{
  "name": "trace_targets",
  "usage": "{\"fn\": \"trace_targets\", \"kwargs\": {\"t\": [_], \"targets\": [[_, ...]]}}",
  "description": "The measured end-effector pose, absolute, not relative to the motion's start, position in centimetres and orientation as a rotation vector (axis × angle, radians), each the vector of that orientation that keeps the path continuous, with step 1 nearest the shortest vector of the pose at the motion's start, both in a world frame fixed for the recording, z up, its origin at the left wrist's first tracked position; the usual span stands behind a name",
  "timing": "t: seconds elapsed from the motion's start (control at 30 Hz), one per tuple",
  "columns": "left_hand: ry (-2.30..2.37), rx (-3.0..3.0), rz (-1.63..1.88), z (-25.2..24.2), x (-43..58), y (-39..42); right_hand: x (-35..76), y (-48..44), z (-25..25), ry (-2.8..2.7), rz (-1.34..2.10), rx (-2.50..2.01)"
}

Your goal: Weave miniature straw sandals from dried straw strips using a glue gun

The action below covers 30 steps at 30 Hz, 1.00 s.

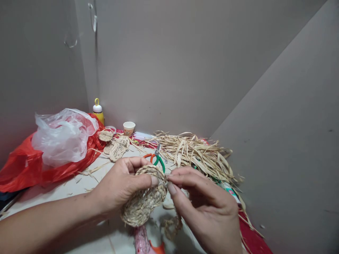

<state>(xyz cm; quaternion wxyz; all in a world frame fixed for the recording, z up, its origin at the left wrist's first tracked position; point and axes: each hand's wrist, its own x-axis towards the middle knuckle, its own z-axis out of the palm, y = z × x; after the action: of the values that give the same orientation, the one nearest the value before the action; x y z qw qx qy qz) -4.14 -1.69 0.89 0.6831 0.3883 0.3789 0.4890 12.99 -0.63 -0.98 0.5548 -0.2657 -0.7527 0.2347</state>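
An oval woven straw sole (143, 206) is held up in front of me, tilted, its rows of braid showing. My left hand (132, 180) grips its upper left side, thumb across the face and fingers behind. At the sole's right edge, my right hand (203, 201) pinches thumb against forefinger, apparently on a strand of straw at the rim; the strand itself is mostly hidden. Some loose straw (172, 225) hangs below the right hand. Just beyond the sole lie scissors (159, 158) with orange and green handles.
A heap of dry straw strips (196, 151) lies at the back right. Other woven straw pieces (119, 147) rest at the back left, near a paper cup (129, 129) and a yellow bottle (98, 113). Red and clear plastic bags (66, 141) cover the left side. Grey walls enclose the table.
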Motion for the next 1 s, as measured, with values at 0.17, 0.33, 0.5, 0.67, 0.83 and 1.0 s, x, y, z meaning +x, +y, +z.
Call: {"fn": "trace_targets", "kwargs": {"t": [0.17, 0.33, 0.5, 0.67, 0.83, 1.0], "targets": [[0.880, 0.917, 1.106, 0.6, -4.1, -1.7, 12.6, -0.7, -1.3, -1.736, 0.591, -0.667], [0.882, 0.895, 1.119, 0.4, -3.9, -1.7, 12.4, -0.7, -1.7, -1.716, 0.569, -0.632], [0.825, 0.857, 1.148, 0.7, -3.8, -1.9, 12.5, -0.9, -2.0, -1.706, 0.512, -0.597], [0.810, 0.808, 1.203, 0.7, -3.8, -2.0, 12.3, -0.9, -2.5, -1.712, 0.454, -0.596], [0.751, 0.743, 1.254, 0.2, -3.5, -2.0, 11.5, -1.0, -3.4, -1.629, 0.478, -0.639], [0.748, 0.718, 1.289, -0.2, -3.1, -2.1, 10.6, -0.9, -3.8, -1.558, 0.522, -0.675]]}}
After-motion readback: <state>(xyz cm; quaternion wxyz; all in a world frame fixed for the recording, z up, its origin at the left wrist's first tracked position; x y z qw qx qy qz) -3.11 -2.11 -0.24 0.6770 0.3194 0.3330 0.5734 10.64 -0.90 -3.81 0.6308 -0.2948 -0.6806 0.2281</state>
